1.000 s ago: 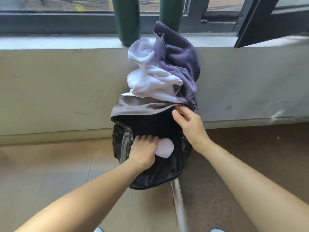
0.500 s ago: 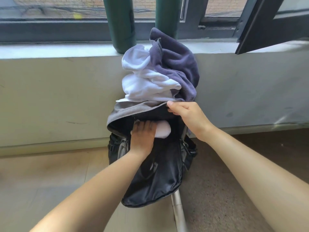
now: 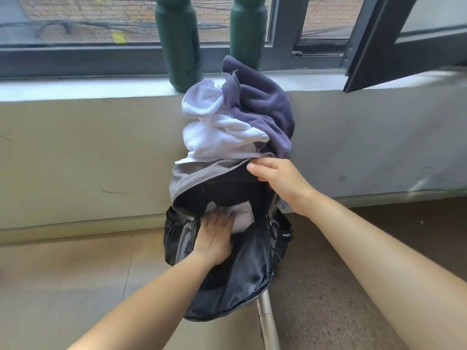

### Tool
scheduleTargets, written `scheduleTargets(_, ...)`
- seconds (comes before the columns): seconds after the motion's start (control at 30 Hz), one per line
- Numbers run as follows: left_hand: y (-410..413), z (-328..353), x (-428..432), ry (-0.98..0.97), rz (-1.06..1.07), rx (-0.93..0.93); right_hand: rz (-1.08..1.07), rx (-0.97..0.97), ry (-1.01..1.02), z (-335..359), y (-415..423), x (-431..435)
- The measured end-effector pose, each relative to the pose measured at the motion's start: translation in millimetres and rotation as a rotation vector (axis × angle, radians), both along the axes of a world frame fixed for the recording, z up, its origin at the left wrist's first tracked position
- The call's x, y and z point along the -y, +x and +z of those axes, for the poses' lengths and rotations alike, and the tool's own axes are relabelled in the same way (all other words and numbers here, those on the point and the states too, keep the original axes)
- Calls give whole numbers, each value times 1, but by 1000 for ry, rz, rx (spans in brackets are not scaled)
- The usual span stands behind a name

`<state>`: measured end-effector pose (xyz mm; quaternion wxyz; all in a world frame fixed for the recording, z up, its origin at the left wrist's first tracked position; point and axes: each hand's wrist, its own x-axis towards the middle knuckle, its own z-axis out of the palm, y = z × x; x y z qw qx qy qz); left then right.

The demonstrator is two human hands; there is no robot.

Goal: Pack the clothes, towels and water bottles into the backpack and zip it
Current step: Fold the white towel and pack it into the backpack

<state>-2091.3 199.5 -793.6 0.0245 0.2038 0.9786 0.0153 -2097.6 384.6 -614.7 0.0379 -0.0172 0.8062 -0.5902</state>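
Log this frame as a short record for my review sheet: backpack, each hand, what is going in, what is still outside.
backpack: black, zip open, on the floor against the wall
left hand: flat fingers press a white cloth down inside the backpack
right hand: grip on the rear rim of the opening
still outside: white towel, dark towel and grey garment, heaped over the backpack's top
green bottles: two, upright on the sill
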Motion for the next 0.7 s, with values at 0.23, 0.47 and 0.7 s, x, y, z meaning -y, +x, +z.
scheduleTargets(0.23,32,73,22,87,-583,-294,-30,20,152,-7,14,2)
scheduleTargets(0.47,22,177,48,262,-476,-624,227,224,489,19,34,-11)
scheduleTargets(0.7,-12,224,52,556,141,-456,129,-2,728,68,26,-31)
